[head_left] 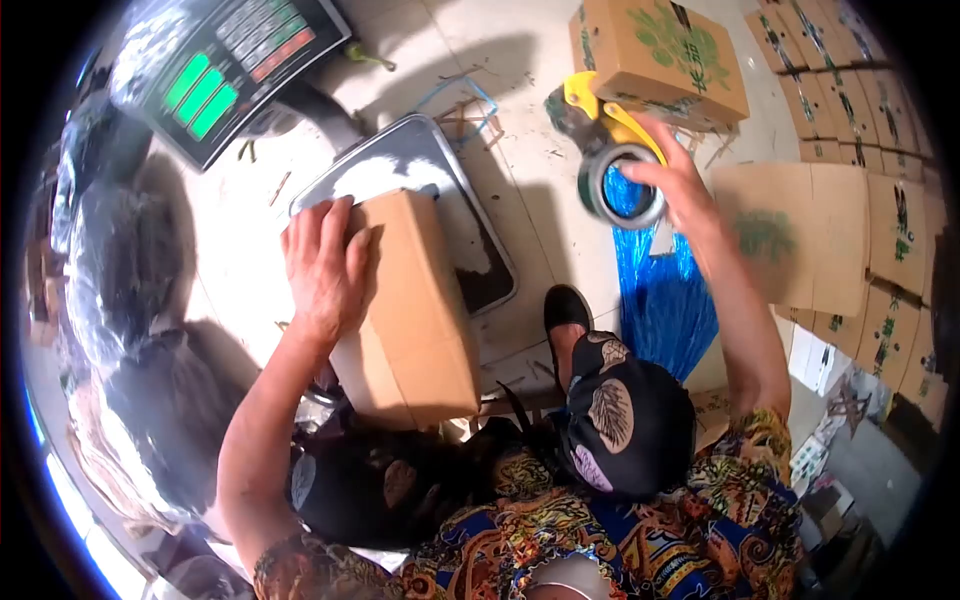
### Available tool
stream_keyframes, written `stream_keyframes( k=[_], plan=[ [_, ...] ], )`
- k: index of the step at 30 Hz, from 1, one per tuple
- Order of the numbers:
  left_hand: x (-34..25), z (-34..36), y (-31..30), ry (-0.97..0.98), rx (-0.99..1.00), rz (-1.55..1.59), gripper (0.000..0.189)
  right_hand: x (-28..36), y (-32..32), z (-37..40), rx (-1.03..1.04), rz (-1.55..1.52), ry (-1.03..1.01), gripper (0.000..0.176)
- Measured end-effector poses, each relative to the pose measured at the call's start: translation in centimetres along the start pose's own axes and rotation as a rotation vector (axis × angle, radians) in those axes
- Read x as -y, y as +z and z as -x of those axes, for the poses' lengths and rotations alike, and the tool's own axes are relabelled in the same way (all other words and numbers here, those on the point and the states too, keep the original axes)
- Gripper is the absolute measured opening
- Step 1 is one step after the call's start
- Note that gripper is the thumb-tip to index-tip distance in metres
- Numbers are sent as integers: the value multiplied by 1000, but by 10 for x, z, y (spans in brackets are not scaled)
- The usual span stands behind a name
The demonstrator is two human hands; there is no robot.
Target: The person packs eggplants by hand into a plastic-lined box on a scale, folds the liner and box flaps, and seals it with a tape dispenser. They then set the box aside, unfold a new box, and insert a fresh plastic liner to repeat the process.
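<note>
A plain brown cardboard box (415, 310) is tilted between my lap and the metal platform (447, 165) of a scale. My left hand (328, 265) grips its upper left side, with the thumb on the side and the fingers bent over the edge. Off to the right, my right hand (675, 180) is closed around a yellow tape dispenser (605, 115), held in the air away from the box. A roll of tape (622, 187) sits on the dispenser; the fingers partly hide the handle.
The scale's display (203, 95) glows green at upper left. Plastic-wrapped bundles (125, 260) line the left side. A printed carton (660, 55) stands at the top, stacked cartons (850, 100) on the right. Blue plastic (665, 300) hangs or lies below my right hand.
</note>
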State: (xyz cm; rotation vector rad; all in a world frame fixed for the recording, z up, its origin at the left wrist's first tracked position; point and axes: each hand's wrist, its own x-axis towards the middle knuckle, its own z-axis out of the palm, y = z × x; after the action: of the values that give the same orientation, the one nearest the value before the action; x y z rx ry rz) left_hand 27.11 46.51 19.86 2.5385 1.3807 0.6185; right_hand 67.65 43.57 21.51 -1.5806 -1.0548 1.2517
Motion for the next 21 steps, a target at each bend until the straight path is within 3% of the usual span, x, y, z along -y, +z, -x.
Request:
stream_keyframes(
  k=[2, 3, 7, 9, 13, 17, 18, 21],
  plan=[
    [1, 1, 0, 16, -33, 3, 34, 18, 22, 25, 102, -199, 113, 65],
    [1, -1, 1, 31, -44, 11, 32, 28, 36, 39, 33, -216, 74, 62],
    [11, 5, 12, 60, -70, -37, 24, 92, 60, 73, 117, -327, -141, 56],
    [3, 5, 3, -38, -84, 20, 26, 87, 84, 81, 103, -324, -200, 46],
    [7, 8, 9, -13, -117, 15, 27, 103, 112, 83, 324, -220, -92, 32],
    [11, 10, 15, -6, -154, 7, 24, 118, 145, 103, 285, -240, -298, 54],
    [9, 9, 16, -13, -146, 0, 25, 124, 145, 99, 469, -223, -325, 65],
    [11, 9, 18, 4, -190, -2, 26, 144, 190, 112, 340, 22, -145, 61]
  ],
)
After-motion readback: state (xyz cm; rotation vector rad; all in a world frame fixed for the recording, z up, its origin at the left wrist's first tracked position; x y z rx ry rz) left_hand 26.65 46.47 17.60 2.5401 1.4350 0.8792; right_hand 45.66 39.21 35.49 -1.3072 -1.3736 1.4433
